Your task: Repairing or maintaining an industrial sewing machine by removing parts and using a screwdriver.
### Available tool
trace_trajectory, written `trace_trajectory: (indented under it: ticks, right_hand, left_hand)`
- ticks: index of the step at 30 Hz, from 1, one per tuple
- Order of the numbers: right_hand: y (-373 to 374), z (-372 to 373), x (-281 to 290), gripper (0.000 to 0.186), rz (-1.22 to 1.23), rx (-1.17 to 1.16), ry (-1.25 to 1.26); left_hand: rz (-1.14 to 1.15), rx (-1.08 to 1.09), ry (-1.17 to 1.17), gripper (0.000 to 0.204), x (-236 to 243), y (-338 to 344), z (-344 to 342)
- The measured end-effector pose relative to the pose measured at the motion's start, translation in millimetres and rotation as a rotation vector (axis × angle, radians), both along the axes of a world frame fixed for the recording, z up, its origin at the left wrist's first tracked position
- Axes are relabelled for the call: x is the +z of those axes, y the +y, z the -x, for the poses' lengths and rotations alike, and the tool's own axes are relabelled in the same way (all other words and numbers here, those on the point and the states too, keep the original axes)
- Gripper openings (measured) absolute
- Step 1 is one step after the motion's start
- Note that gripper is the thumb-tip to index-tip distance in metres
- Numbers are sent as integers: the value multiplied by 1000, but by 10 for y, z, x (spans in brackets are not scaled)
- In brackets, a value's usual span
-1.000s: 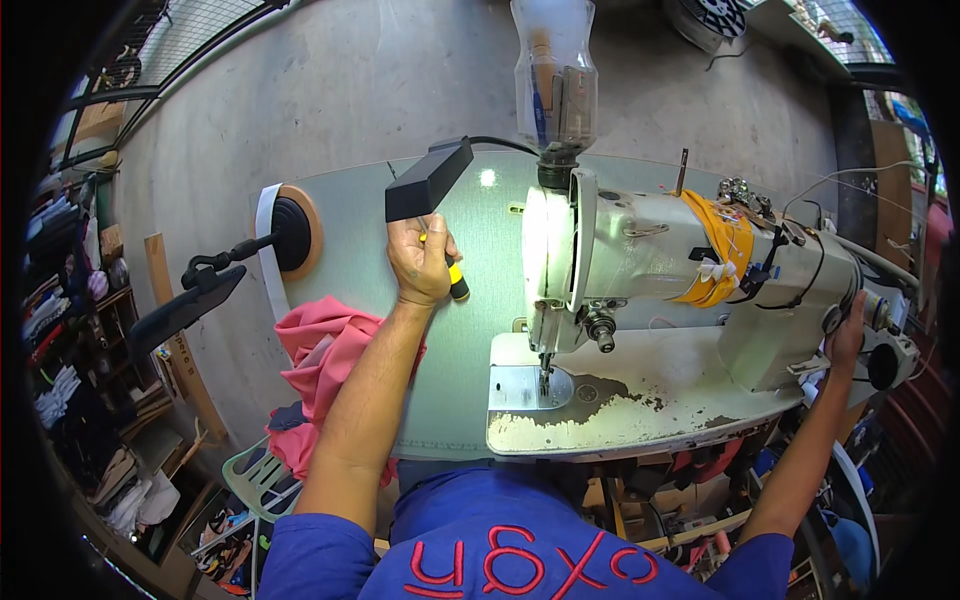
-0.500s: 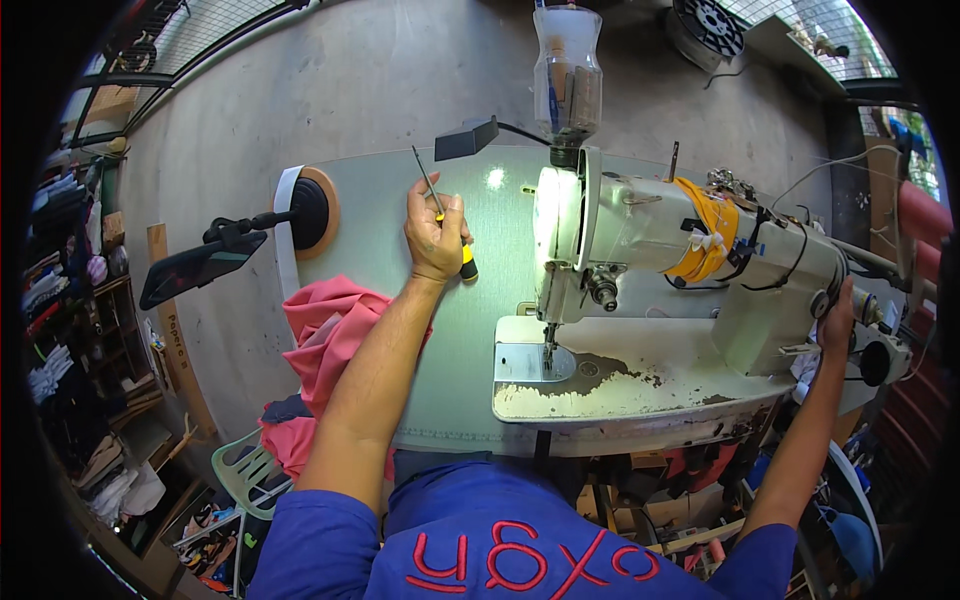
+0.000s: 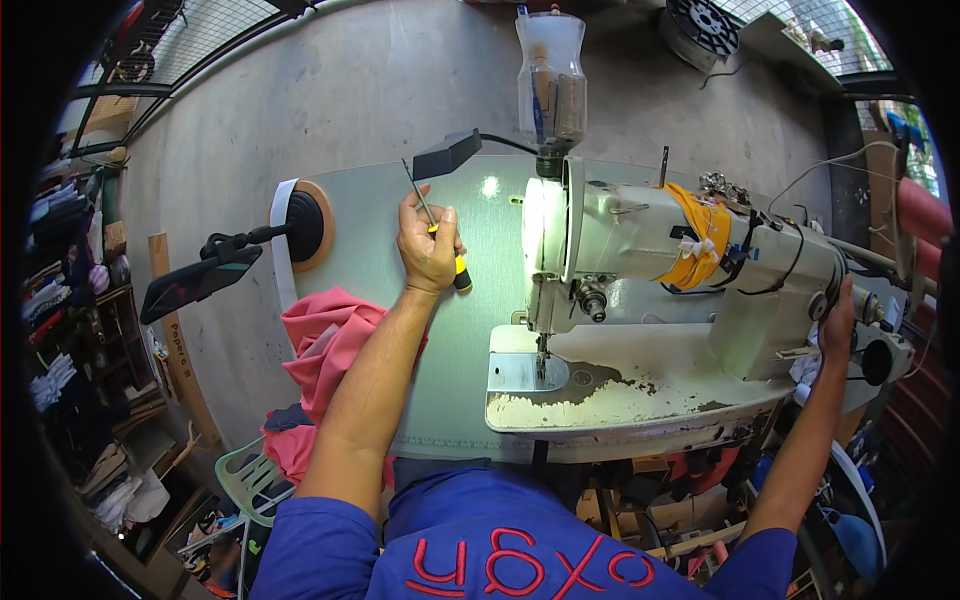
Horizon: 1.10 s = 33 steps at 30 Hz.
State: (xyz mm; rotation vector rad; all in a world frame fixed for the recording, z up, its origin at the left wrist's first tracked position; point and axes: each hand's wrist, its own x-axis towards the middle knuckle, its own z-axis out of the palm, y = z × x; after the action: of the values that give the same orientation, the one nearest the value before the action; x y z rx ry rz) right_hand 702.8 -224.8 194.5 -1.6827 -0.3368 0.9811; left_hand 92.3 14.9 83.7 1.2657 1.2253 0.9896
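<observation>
My left hand point(image 3: 428, 252) is closed around a screwdriver point(image 3: 462, 275) with a yellow and black handle. Its thin metal shaft points up and away to the left, over the table left of the sewing machine point(image 3: 625, 235). At the machine's right end, my right hand point(image 3: 836, 328) wraps around the handwheel point(image 3: 842, 264), with its fingers partly hidden. Below the lit machine head, the needle and presser foot point(image 3: 542, 362) stand over a shiny plate on the worn bed. Yellow cloth point(image 3: 698, 235) is tied round the machine arm.
Pink fabric point(image 3: 335, 335) lies along the table's left edge beside my left forearm. A phone point(image 3: 200, 282) on a stand juts out at the left. Behind the machine rise a dark lamp point(image 3: 447, 156) and a clear bottle point(image 3: 552, 85). A green plastic chair point(image 3: 245, 478) stands lower left.
The view has shifted slightly, so the machine sits a little farther left and lower in the picture. Both hands keep their holds, and no clear turn of the handwheel shows.
</observation>
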Motion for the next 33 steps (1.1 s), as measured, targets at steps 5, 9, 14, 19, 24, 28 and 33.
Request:
trace_trajectory:
  ticks: [5, 9, 14, 19, 24, 28, 33]
  right_hand:
    - [58, -61, 98, 53, 124, -71, -144]
    - [36, -106, 158, 55, 152, -28, -26]
    - [-41, 26, 82, 53, 53, -30, -13]
    - [91, -215, 189, 55, 284, 0, -235]
    - [572, -469, 273, 50, 679, 264, -403]
    - [712, -702, 138, 48, 698, 565, -635]
    - [766, -856, -64, 50, 593, 743, -1009]
  left_hand:
    - [-12, -12, -15, 44, -8, -7, 13]
    - [-16, -21, -22, 44, 10, -15, -2]
    - [-1, -41, -25, 45, 7, -4, 25]
    - [-25, -62, -21, 47, -5, -10, 17]
    - [-52, 0, -64, 41, -1, -3, 1]
    - [-42, 56, -57, 46, -20, -25, -30]
    - [-111, 45, 94, 49, -118, -16, 64]
